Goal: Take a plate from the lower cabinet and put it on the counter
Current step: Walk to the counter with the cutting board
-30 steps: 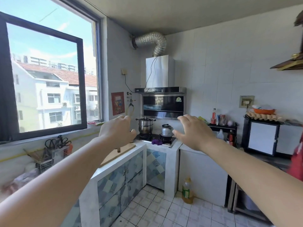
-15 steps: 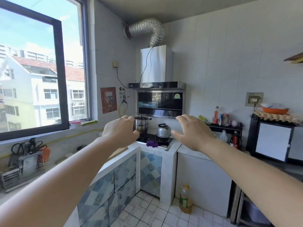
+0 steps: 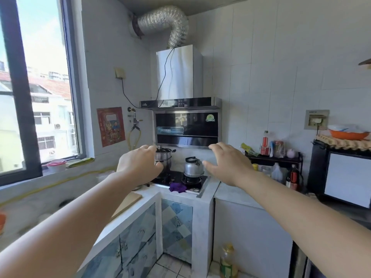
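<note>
Both arms are stretched out in front of me, above the kitchen corner. My left hand point(image 3: 138, 165) is loosely curled and holds nothing. My right hand point(image 3: 226, 163) has its fingers spread, palm down, also with nothing in it. Below them runs the white counter point(image 3: 148, 199), with blue-patterned lower cabinet doors point(image 3: 138, 243) that are shut. No plate is in view.
A wooden cutting board point(image 3: 128, 201) lies on the counter. On the stove point(image 3: 180, 181) stand a steel pot point(image 3: 163, 157) and a kettle point(image 3: 193, 167), beside a purple cloth point(image 3: 177, 187). A range hood hangs above. An oil bottle point(image 3: 227, 259) stands on the floor; a bottle shelf point(image 3: 275, 157) is at right.
My view has moved closer to the stove corner and swung right, so the window and utensil rack slid out at left. Both hands stay raised, held much the same.
</note>
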